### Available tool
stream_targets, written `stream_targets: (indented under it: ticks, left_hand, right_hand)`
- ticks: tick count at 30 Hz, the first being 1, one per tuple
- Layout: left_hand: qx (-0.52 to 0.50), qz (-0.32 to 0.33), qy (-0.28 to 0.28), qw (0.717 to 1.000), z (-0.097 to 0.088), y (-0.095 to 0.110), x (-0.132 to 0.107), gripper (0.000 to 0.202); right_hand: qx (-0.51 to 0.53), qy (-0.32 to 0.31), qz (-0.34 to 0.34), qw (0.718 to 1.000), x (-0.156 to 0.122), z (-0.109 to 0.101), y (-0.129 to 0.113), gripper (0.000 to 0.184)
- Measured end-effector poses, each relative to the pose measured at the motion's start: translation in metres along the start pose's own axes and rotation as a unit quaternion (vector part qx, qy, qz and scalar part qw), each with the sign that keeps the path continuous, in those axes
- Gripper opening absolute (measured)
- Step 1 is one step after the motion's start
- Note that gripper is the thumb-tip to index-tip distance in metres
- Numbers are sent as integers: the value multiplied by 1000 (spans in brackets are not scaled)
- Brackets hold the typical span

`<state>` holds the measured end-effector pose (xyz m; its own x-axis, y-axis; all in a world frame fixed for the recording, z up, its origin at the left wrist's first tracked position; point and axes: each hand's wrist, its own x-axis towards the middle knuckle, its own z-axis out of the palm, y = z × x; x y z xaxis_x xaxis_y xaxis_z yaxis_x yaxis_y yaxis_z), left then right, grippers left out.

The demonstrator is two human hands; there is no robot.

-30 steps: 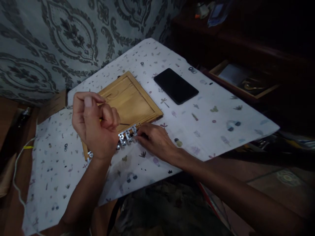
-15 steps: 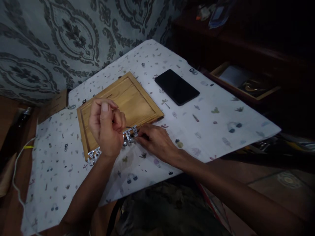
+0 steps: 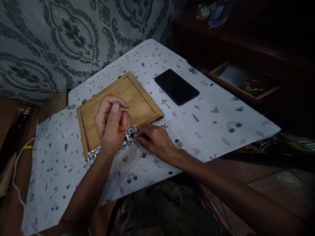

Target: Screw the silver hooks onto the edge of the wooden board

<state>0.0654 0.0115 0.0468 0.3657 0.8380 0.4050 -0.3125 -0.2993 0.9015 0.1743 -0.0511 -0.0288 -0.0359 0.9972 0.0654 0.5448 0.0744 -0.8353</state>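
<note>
"What's the biggest thing there?"

"The wall. It's gray, with big dark leaf shapes on it."

"And after that?"

"A white table with lots of little pictures all over it. It's right by the wall."

"What's on the table?"

"A flat wooden board, yellow-brown, with a border around it. It lies at a slant on the left part of the table."

"Where are the hands?"

"The left hand is up over the front part of the board. Its fingers are curled in. I can't see if something is inside it."

"And the right hand?"

"It's down at the front edge of the board, with the thumb and fingertips close together."

"What comes next?"

"A black phone. It lies flat to the right of the board, near it but not touching."

"And the smallest?"

"Shiny metal bits! One row is at the board's front edge, between the hands. The right fingertips are at its end, but I can't tell if they pinch it. Another row is by the left corner."
</note>
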Motion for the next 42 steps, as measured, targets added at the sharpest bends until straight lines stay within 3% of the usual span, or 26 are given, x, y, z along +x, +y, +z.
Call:
stream_targets:
  ticks: [4, 8, 14, 17, 21, 24, 33, 42]
  left_hand:
    - [-20, -39, -64, 997, -8, 2, 6, 24]
    - [-18, -70, -73, 995, -18, 1, 15, 24]
    - [101, -38, 25, 994, -20, 4, 15, 35]
    - [67, -17, 81, 994, -11, 4, 9, 32]
    - [2, 10, 106, 994, 0, -1, 5, 33]
    - [-16, 24, 104, 994, 2, -5, 7, 34]
    - [-12, -35, 53, 998, 0, -7, 15, 40]
    - [-17, -47, 38, 998, -2, -8, 15, 37]
  right_hand:
    - [-1, -6, 11, 1000, 1, 1, 0, 7]
    - [-11, -14, 23, 1000, 1, -1, -2, 6]
    - [-7, -10, 14, 1000, 1, 0, -1, 5]
    - [-9, -4, 6, 1000, 1, 1, 0, 5]
    - [-15, -9, 11, 1000, 2, 1, 0, 6]
    - [-11, -7, 12, 1000, 2, 1, 1, 7]
    - [-5, -20, 30, 999, 2, -1, -1, 6]
    - [0, -13, 12, 1000, 1, 0, 0, 7]
